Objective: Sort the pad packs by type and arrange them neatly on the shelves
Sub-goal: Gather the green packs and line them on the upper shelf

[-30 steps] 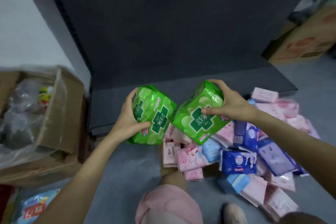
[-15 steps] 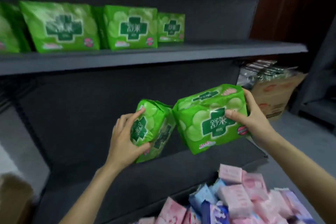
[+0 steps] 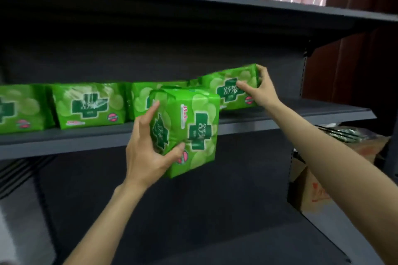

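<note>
Shelf [image 3: 301, 117]: green row [image 3: 88, 104] left of both hands. Right hand [image 3: 261, 89] grips pack [image 3: 228, 90], seating it at row end. Left hand [image 3: 148, 150] holds second pack [image 3: 193, 131] below shelf edge; likely next alongside, upright.

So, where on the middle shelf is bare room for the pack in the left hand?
Bare shelf lies right of the pack the right hand holds, up to the upright. Left of it, green packs stand crowded side by side. The left hand grips its pack in front.
</note>
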Demonstrator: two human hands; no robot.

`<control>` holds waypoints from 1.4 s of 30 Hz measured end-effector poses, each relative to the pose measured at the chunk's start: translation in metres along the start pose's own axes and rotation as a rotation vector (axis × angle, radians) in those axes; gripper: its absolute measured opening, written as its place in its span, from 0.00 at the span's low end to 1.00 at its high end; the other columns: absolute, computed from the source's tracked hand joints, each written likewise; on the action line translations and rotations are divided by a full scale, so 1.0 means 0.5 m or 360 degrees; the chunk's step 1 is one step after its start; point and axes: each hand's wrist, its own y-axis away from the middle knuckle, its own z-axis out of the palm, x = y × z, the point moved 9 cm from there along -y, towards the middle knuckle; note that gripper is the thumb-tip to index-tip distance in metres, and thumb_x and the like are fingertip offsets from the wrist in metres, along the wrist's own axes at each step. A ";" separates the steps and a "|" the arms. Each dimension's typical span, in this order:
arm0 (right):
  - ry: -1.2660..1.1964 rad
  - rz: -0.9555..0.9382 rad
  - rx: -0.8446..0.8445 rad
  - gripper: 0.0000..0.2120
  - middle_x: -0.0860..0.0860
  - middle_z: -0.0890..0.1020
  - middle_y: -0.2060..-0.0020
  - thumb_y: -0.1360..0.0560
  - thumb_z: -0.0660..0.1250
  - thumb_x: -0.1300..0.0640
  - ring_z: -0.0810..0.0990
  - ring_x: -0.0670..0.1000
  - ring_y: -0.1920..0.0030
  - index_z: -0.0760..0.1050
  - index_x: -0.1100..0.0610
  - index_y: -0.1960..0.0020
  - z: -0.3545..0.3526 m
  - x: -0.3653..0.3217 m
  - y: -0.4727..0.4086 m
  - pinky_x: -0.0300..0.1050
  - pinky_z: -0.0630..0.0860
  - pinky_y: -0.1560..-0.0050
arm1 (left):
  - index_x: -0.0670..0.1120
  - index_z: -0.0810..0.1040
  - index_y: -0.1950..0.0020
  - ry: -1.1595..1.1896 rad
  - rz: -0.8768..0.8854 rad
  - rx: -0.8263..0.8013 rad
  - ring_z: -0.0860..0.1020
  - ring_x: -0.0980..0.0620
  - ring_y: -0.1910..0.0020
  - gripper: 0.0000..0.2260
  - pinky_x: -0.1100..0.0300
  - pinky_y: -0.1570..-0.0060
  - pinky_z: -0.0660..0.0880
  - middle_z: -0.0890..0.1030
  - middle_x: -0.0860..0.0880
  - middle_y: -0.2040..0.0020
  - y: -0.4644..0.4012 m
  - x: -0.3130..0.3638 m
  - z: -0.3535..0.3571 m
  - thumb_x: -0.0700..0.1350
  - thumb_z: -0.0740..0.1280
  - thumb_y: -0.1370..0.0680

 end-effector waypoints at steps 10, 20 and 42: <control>0.0240 0.0062 -0.0034 0.29 0.57 0.72 0.35 0.25 0.66 0.43 0.70 0.58 0.34 0.67 0.54 0.29 0.074 0.016 -0.003 0.49 0.68 0.38 | 0.73 0.54 0.32 0.0166 -0.0256 0.0023 0.63 0.56 0.29 0.31 0.40 0.35 0.68 0.64 0.57 0.27 -0.076 0.005 0.030 0.66 0.64 0.31; -0.0656 -0.0062 -0.0633 0.35 0.49 0.82 0.44 0.40 0.80 0.46 0.81 0.51 0.43 0.71 0.48 0.36 0.047 -0.074 0.069 0.50 0.78 0.45 | 0.50 0.53 0.25 0.0027 -0.0298 0.0051 0.62 0.49 0.28 0.37 0.49 0.31 0.62 0.62 0.46 0.27 -0.170 0.029 0.207 0.61 0.67 0.26; 0.1047 -0.0162 -0.0430 0.44 0.55 0.53 0.28 0.36 0.77 0.42 0.64 0.67 0.34 0.57 0.47 0.27 0.207 0.009 -0.051 0.59 0.73 0.41 | 0.46 0.76 0.37 -0.1480 0.0305 0.0041 0.68 0.45 0.38 0.26 0.43 0.43 0.68 0.74 0.47 0.35 -0.188 -0.101 0.188 0.55 0.72 0.32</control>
